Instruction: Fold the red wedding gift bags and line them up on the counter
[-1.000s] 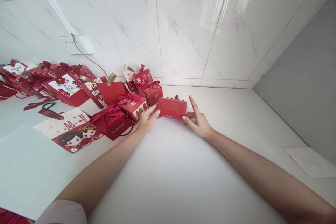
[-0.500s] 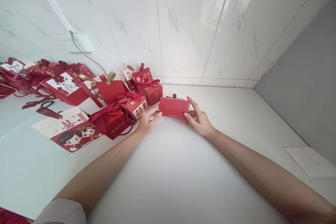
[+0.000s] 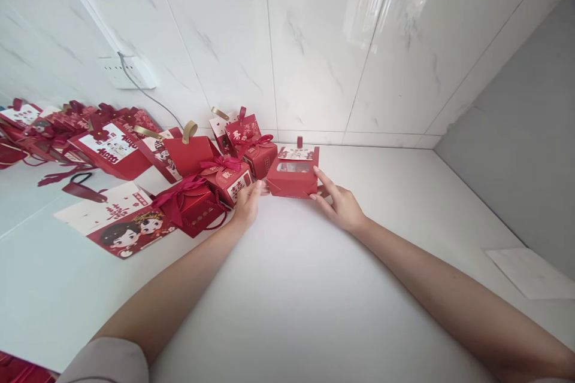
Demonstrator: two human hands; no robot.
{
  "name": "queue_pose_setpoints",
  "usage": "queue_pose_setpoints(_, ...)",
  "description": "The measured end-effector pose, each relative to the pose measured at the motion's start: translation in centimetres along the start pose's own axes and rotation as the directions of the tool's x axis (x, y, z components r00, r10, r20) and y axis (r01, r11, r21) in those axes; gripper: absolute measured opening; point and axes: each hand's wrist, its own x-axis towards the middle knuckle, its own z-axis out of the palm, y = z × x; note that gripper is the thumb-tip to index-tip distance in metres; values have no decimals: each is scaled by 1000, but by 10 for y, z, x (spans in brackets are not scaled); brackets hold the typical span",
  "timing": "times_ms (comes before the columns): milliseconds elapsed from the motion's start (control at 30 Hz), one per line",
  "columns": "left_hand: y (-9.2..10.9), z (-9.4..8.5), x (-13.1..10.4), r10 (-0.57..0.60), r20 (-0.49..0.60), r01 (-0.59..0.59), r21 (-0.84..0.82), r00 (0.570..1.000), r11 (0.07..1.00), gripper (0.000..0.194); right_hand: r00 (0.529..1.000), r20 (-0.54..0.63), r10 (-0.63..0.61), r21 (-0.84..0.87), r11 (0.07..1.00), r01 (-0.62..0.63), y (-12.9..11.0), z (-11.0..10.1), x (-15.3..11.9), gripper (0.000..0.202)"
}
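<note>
A red gift box (image 3: 291, 184) with a clear oval window in its top sits upright on the white table. Its raised back flap (image 3: 296, 154) carries a cartoon print and a dark red strap. At the box's left lower corner, my left hand (image 3: 248, 202) has its fingers stretched out against the side, thumb off the box. My right hand (image 3: 340, 204) grips the right front corner between index finger and thumb; its other fingers are partly hidden. Just left stand a red box with a white label (image 3: 230, 184) and a ribboned red box (image 3: 194, 210).
More red gift boxes (image 3: 112, 152) crowd the left along the tiled wall (image 3: 314, 60). A flat cartoon-printed card box (image 3: 123, 224) lies nearer. A cable hangs from the wall socket (image 3: 128, 72). White paper (image 3: 530, 272) lies at the right, by a grey panel (image 3: 521, 131).
The gift box has tipped from showing its underside to sitting upright, its window and flap now visible. My left thumb has come off it. My right hand remains at its right side.
</note>
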Motion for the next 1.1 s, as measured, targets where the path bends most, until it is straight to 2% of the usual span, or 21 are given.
queue_pose_setpoints(100,2,-2,-1,24,14,-25,93,1000,995,55,993,-12,-114,-99,989,112,3,2,1,56)
queue_pose_setpoints(233,6,0,0,34,52,-42,154,998,987,48,963,73,-259,-154,951,267,1,2,0,61)
queue_pose_setpoints(367,4,6,3,-20,17,20,4,1000,1000,51,893,178,-413,-175,880,441,-4,4,-1,62)
queue_pose_setpoints(500,2,11,5,-99,-30,89,-245,995,965,52,845,281,-456,-252,814,523,-7,7,-1,57)
queue_pose_setpoints(600,1,8,7,-178,-5,161,-400,984,902,55,844,295,-448,-304,793,528,-9,7,-1,53)
queue_pose_setpoints(667,0,4,8,-231,23,218,-432,973,875,59,840,292,-457,-306,787,535,-10,7,-2,51)
queue_pose_setpoints(733,0,1,8,-235,-5,212,-417,972,884,54,855,258,-450,-294,806,513,-11,6,-2,47)
queue_pose_setpoints(867,3,0,6,-100,-126,68,-237,987,969,37,932,76,-355,-290,886,361,-10,5,-3,37)
queue_pose_setpoints(1000,8,1,3,107,-65,-108,-4,992,994,26,975,-35,-220,-278,939,202,-7,3,-1,29)
queue_pose_setpoints(1100,8,1,1,154,-32,-149,125,988,981,28,985,-44,-165,-237,960,150,-5,2,0,27)
